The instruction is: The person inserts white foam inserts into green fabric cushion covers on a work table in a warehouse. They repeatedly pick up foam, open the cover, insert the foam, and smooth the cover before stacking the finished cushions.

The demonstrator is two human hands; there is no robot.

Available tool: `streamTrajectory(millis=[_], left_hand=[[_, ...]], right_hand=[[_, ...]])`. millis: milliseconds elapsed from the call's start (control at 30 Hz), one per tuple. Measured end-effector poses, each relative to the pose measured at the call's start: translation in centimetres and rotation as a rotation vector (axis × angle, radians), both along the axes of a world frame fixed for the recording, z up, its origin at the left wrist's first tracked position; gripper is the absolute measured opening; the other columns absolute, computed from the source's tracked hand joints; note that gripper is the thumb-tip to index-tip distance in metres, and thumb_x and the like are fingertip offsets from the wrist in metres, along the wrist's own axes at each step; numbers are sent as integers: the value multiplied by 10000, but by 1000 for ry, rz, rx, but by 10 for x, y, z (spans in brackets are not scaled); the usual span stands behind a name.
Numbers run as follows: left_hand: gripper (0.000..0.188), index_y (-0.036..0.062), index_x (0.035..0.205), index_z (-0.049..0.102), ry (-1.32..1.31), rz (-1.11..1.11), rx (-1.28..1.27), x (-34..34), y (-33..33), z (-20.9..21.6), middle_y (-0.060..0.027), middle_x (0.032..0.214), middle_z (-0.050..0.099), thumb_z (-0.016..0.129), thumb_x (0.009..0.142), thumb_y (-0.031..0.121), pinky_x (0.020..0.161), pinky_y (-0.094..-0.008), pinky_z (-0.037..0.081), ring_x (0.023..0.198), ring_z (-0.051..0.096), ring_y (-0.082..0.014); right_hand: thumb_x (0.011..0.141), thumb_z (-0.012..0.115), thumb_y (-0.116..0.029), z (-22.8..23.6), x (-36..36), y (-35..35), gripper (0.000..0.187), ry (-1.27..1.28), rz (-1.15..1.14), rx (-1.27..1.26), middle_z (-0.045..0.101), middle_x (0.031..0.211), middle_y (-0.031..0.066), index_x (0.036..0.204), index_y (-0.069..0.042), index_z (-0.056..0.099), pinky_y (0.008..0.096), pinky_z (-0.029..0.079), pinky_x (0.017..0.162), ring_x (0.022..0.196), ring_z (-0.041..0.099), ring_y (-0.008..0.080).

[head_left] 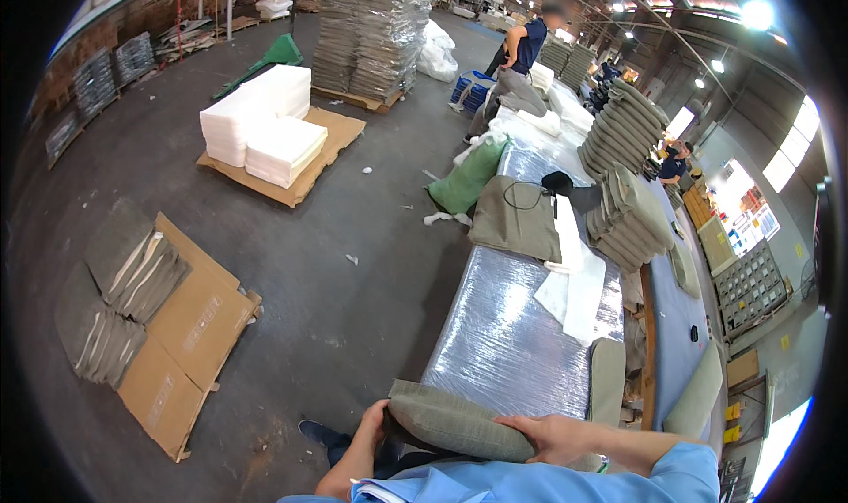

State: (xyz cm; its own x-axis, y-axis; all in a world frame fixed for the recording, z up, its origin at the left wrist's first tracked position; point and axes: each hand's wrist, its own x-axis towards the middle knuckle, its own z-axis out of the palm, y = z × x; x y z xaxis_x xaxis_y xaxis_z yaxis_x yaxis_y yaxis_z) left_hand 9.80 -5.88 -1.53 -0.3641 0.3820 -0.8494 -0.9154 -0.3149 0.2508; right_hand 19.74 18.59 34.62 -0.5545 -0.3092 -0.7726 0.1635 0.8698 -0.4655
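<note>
A grey-green seat cushion is held close against my body at the near edge of a plastic-wrapped table. My left hand grips its left end, fingers partly hidden behind it. On the right end lies my right hand, thumb and fingers closed on the cover. Another cushion rests at the table's right edge, near my right hand. Farther up the table are a flat grey-green cover and white sheets.
Stacked cushions rise on the right. Cardboard with folded covers lies on the floor at left, and white foam blocks sit farther back. A green sack leans by the table. A co-worker stands at its far end.
</note>
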Motion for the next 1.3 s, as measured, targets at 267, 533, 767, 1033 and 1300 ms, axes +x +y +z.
streamTrajectory(millis=[267, 533, 767, 1033, 1300], left_hand=[[339, 46, 1129, 720, -15, 91, 227, 7, -3, -18, -117, 1106, 734, 567, 950, 290, 913, -440, 557, 1013, 698, -291], [335, 53, 1282, 652, 75, 158, 294, 18, -18, -46, -93, 1188, 699, 532, 1026, 234, 931, -413, 543, 1072, 668, -244], [374, 90, 1366, 606, 73, 202, 351, 31, -18, -52, -80, 1298, 660, 565, 1033, 253, 992, -407, 515, 1161, 640, -226], [312, 67, 1269, 680, 183, 240, 27, 59, -14, -36, -74, 1124, 718, 629, 1014, 240, 878, -331, 520, 992, 672, -199], [270, 8, 1075, 713, 200, 260, -308, 100, -21, -26, -58, 1014, 711, 626, 1029, 259, 791, -296, 531, 911, 657, -157]], right_hand=[[1022, 615, -419, -202, -126, 20, 658, -263, -219, -185, 598, 1401, 163, 1558, -97, 409, 431, 473, 1075, 1267, 596, 294], [947, 578, -574, -377, -187, -75, 757, -69, 385, 189, 579, 1412, 268, 1433, 5, 542, 468, 432, 1110, 1306, 555, 427], [961, 574, -466, -399, -164, -76, 478, 88, 150, 201, 702, 1191, 216, 1211, -79, 703, 479, 505, 985, 1145, 651, 405], [980, 589, -384, -360, -107, -93, 331, 421, -169, 200, 727, 1086, 154, 1094, -98, 710, 494, 532, 878, 1045, 680, 378], [979, 601, -336, -374, -81, -93, 285, 488, -157, 112, 717, 1083, 174, 1101, -99, 703, 517, 530, 887, 1052, 674, 381]])
